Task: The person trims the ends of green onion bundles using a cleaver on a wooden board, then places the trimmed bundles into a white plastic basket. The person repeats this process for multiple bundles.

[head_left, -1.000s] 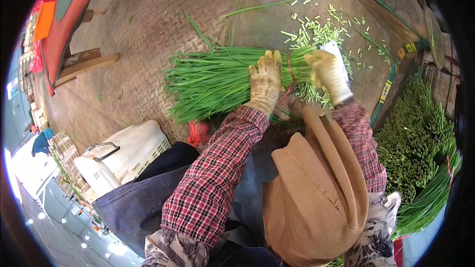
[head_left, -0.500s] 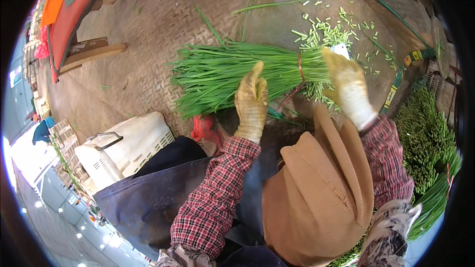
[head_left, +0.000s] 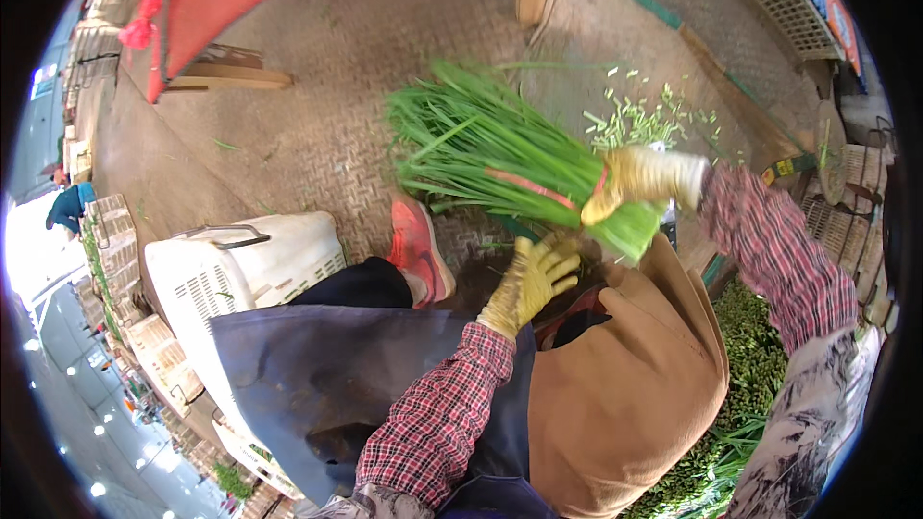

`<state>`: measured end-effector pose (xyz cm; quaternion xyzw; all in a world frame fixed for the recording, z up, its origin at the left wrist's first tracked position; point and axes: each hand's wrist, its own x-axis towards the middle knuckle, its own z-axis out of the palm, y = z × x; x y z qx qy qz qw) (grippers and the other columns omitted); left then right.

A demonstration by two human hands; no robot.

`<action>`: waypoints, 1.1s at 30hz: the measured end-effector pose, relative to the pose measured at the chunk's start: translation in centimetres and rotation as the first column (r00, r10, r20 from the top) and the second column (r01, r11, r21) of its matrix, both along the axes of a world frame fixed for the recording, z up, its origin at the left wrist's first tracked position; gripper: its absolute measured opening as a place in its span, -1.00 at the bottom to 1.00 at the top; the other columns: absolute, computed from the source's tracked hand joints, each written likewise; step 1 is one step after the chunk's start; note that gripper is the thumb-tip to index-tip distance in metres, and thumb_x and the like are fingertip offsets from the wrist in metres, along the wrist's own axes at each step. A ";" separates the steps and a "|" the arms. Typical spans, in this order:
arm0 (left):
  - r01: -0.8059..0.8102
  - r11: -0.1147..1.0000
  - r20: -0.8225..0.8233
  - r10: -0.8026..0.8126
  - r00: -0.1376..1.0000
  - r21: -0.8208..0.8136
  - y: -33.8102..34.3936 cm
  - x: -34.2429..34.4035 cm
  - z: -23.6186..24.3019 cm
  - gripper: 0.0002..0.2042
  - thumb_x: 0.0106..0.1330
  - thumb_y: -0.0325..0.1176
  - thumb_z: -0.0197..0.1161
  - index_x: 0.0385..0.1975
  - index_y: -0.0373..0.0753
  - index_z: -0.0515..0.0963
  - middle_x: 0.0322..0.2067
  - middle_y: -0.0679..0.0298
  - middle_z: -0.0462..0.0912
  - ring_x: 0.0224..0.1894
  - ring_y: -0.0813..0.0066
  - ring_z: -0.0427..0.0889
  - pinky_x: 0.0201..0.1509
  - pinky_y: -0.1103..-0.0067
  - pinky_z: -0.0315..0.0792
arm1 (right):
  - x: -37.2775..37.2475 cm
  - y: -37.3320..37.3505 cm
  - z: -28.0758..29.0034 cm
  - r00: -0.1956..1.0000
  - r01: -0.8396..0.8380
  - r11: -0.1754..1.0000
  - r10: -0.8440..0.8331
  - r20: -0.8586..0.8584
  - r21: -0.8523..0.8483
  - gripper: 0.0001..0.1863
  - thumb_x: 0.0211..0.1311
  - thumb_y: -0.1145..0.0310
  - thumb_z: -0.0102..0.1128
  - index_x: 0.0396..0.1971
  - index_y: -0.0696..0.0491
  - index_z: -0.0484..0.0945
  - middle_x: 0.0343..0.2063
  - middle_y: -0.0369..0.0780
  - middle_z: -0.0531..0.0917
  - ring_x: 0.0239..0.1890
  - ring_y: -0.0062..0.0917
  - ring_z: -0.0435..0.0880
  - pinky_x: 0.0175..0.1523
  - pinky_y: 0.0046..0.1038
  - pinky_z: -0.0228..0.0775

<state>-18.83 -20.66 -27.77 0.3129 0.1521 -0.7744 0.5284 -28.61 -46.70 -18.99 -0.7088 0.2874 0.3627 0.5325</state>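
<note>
A long bundle of green chives (head_left: 490, 139) slants across the view, its leafy tips at the upper left and its trimmed stalk ends at the lower right. A red band goes round it near the stalk end. My right hand (head_left: 639, 183), in a yellow and white glove, is closed round the bundle by that band, thumb on top. Below the bundle, apart from it, my left hand (head_left: 534, 279) has its gloved fingers spread and holds nothing. Short cut stalk pieces (head_left: 649, 120) lie scattered on the floor beyond my right hand.
A white plastic crate (head_left: 279, 255) stands at the left by a red shoe (head_left: 420, 245). Brown cloth (head_left: 625, 394) drapes my right side, with piled green stalks (head_left: 745, 351) beyond it. A red panel (head_left: 240, 10) on wooden legs stands far left.
My left hand has come off the chives and dropped nearer to me. My right hand has taken hold of the stalk end, which has swung toward me. The whole view has shifted too.
</note>
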 end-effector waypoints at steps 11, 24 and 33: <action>-0.138 0.784 -0.161 0.049 0.986 -0.605 -1.4 5.6 17.3 -0.44 0.38 0.06 0.06 0.26 -0.15 0.31 0.11 0.15 0.51 0.09 0.22 0.54 0.17 0.25 0.49 | -5.7 17.7 23.1 0.836 0.437 0.829 -0.232 0.498 -0.348 -0.35 0.20 -0.09 0.17 0.06 0.18 0.47 -0.32 -0.02 0.65 -0.28 -0.30 0.67 -0.16 -0.37 0.49; 0.216 0.793 0.348 -0.005 0.938 -0.570 8.5 9.3 32.3 -0.60 0.45 -0.21 0.03 0.20 -0.26 0.35 0.07 0.17 0.54 0.04 0.35 0.58 0.10 0.43 0.55 | -0.4 29.9 29.3 0.334 0.785 0.618 -0.487 0.807 0.048 -0.79 0.26 0.32 0.25 -0.21 0.12 0.56 -0.67 -0.29 0.58 -0.71 -0.70 0.50 -0.61 -0.62 0.34; 0.323 0.885 0.623 -0.050 0.781 -0.334 14.3 14.5 33.6 -0.59 0.46 -0.21 0.02 0.21 -0.26 0.34 0.09 0.16 0.52 0.06 0.36 0.57 0.12 0.44 0.54 | -0.8 25.2 27.8 0.104 0.989 0.135 -0.343 0.934 -0.060 -0.79 0.26 0.30 0.20 -0.16 0.03 0.57 -0.57 -0.17 0.63 -0.51 -0.45 0.68 -0.39 -0.42 0.50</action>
